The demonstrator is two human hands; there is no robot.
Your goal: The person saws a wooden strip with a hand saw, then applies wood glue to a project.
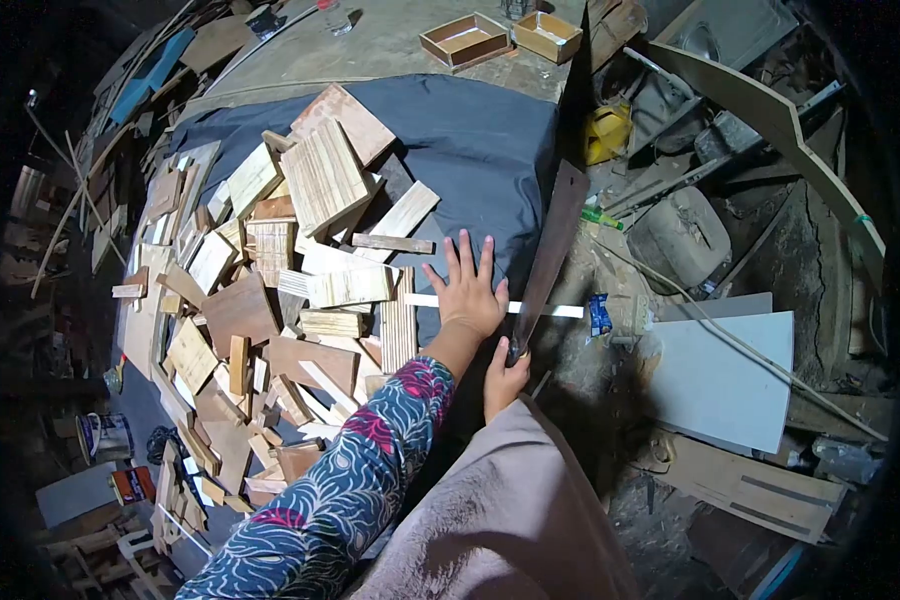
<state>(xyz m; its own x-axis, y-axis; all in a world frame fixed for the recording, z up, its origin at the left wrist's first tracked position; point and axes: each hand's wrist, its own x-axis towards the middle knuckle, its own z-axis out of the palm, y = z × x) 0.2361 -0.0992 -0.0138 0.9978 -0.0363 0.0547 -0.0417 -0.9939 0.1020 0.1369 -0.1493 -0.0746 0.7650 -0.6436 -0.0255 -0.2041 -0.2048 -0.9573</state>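
My left hand (470,298) lies with fingers spread on a thin white strip (550,310), pressing it on the dark cloth (480,140) near the table's right edge. The strip sticks out past that edge to the right. My right hand (507,380) is wrapped round the handle of a hand saw (550,250), just right of my left hand. The saw's long blade points up and away, crossing over the strip. A ridged wood piece (398,325) lies left of my left hand.
Many wood offcuts (240,310) are heaped on the cloth at left. Two small wooden trays (465,42) stand at the table's far end. Right of the table, the floor holds a white panel (725,380), a grey jerrycan (678,240), a yellow container (607,133) and boards.
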